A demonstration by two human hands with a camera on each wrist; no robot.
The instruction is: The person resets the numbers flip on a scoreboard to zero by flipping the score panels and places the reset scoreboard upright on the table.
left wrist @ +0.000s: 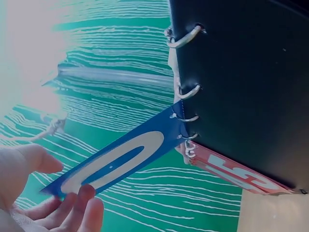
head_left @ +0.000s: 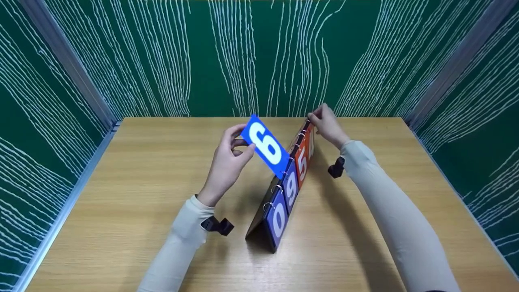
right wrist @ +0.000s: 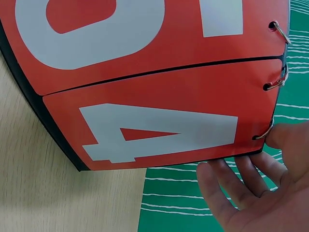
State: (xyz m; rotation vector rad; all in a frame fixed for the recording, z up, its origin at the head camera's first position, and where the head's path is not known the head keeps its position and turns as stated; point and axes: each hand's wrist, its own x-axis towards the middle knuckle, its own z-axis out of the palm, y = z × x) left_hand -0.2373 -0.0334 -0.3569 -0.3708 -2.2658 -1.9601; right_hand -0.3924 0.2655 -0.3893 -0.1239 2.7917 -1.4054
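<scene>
A black flip scoreboard stands like a tent on the table, its ringed top edge running away from me. Its right face shows blue cards 0 and 9, then red cards 5 and 4. My left hand pinches the free end of a raised blue card marked with a 6-like digit; the side seen in the left wrist view bears a 0. That card slants up leftward from its rings. My right hand grips the board's far top corner, thumb beside the last ring.
The scoreboard rests on a wooden table. Green walls with wavy white lines enclose its back and sides, with grey posts at the corners. A small black camera sits on each wrist.
</scene>
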